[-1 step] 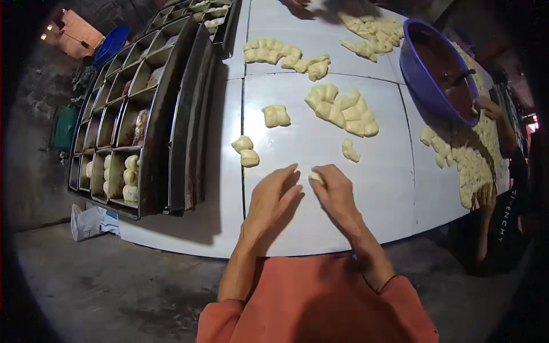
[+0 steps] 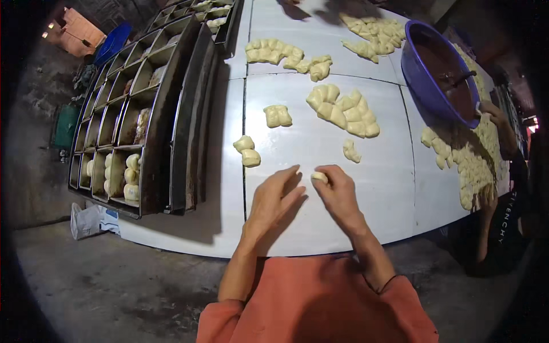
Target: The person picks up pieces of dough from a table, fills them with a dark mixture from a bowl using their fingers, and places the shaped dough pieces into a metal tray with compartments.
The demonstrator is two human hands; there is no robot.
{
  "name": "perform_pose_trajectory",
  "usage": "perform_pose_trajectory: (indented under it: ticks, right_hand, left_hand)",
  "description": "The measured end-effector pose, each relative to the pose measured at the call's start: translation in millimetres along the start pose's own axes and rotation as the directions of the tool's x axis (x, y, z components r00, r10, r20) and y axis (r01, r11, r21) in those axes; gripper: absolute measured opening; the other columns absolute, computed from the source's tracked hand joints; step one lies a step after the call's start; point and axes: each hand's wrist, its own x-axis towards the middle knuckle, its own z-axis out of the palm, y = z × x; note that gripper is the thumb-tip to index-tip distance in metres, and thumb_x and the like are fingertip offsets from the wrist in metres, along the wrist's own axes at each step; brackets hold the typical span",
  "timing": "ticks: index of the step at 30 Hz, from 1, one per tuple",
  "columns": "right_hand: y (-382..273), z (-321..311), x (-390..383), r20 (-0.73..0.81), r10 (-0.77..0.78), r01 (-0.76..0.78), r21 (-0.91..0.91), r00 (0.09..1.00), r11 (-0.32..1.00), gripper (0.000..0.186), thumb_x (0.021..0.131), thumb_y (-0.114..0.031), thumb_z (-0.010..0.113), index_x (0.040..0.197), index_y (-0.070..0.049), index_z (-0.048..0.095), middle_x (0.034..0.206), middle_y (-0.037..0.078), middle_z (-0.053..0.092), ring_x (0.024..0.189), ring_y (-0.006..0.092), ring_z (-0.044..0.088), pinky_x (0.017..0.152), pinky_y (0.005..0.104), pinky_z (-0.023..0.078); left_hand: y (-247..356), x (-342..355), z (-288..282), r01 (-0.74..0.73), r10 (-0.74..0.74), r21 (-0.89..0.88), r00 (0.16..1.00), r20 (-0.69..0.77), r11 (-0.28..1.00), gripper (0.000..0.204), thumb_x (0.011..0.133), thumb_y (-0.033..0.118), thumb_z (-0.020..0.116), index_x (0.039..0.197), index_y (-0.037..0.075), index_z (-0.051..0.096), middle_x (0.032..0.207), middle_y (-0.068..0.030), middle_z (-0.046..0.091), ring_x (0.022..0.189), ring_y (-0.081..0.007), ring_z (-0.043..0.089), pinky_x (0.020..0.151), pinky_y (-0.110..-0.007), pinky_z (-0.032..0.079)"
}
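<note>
My right hand (image 2: 337, 194) has its fingers curled round a small pale dough piece (image 2: 319, 176) at the front middle of the white table (image 2: 297, 217). Just left of it my left hand (image 2: 273, 197) rests with fingers stretched out and nothing seen in them. Beyond my hands lie a small curved dough piece (image 2: 351, 151), a pair of lumps (image 2: 247, 151), a square piece (image 2: 278, 116) and a larger slab of joined dough pieces (image 2: 343, 111).
Metal tins (image 2: 123, 123), some holding dough, line the left. At right, a co-worker's hands (image 2: 494, 111) are by a purple tub (image 2: 434, 74) of brown stuff and spread dough (image 2: 469, 171). More dough (image 2: 271, 51) lies farther back, near another person's hand (image 2: 291, 8).
My right hand has shifted very slightly to the right, and more of the dough in its fingers shows. My left hand has barely moved.
</note>
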Motion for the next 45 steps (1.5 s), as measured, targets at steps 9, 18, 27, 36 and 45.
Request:
perform_pose_trajectory:
  ticks: [9, 18, 27, 36, 45]
  right_hand:
    - [-5, -16, -4, 0.337, 0.307, -0.455, 0.705, 0.89, 0.545, 0.027, 0.093, -0.014, 0.068, 0.114, -0.001, 0.057, 0.099, 0.007, 0.067, 0.086, 0.0128, 0.066, 0.076, 0.0236, 0.056]
    - [-1, -28, -6, 0.122, 0.257, -0.253, 0.779, 0.959, 0.573, 0.019, 0.093, -0.013, 0.07, 0.103, -0.003, 0.056, 0.099, 0.008, 0.066, 0.089, 0.0109, 0.064, 0.076, 0.0241, 0.054]
    - [21, -48, -9, 0.004, 0.311, -0.168, 0.848, 0.95, 0.503, 0.022, 0.09, -0.004, 0.07, 0.108, -0.004, 0.057, 0.101, 0.006, 0.067, 0.088, 0.011, 0.066, 0.078, 0.0239, 0.055]
    - [-23, -90, -5, -0.074, 0.277, 0.027, 0.985, 0.958, 0.172, 0.017, 0.094, -0.01, 0.068, 0.108, -0.006, 0.059, 0.098, 0.004, 0.064, 0.09, 0.0129, 0.064, 0.082, 0.0258, 0.052]
    - [30, -188, 46, -0.084, 0.256, 0.019, 0.97, 0.963, 0.244, 0.013, 0.099, -0.02, 0.062, 0.105, -0.009, 0.057, 0.094, -0.001, 0.061, 0.083, 0.0088, 0.059, 0.075, 0.0252, 0.049]
  left_hand:
    - [2, 4, 25, 0.363, -0.329, -0.611, 0.928, 0.173, 0.703, 0.033, 0.089, 0.016, 0.073, 0.116, -0.003, 0.068, 0.09, -0.0067, 0.071, 0.079, -0.0109, 0.063, 0.073, -0.026, 0.051]
    - [27, 16, 39, 0.364, -0.311, -0.568, 0.931, 0.193, 0.738, 0.033, 0.083, 0.008, 0.077, 0.112, -0.005, 0.067, 0.091, -0.0076, 0.067, 0.084, -0.0135, 0.064, 0.071, -0.026, 0.051]
    - [35, 23, 63, 0.346, -0.306, -0.542, 0.937, 0.165, 0.766, 0.04, 0.092, 0.014, 0.069, 0.127, -0.004, 0.06, 0.109, -0.0133, 0.069, 0.097, -0.0144, 0.066, 0.085, -0.027, 0.052]
    - [74, 60, 161, -0.352, 0.248, -0.623, 0.936, -0.251, 0.698, 0.077, 0.092, 0.045, 0.07, 0.142, -0.007, 0.046, 0.132, -0.0218, 0.06, 0.112, -0.0212, 0.062, 0.097, -0.031, 0.048]
    - [105, 82, 208, 0.322, -0.013, -0.828, 0.935, 0.356, 0.46, 0.052, 0.096, 0.017, 0.069, 0.141, -0.002, 0.049, 0.134, -0.0206, 0.057, 0.108, -0.0182, 0.065, 0.086, -0.03, 0.055]
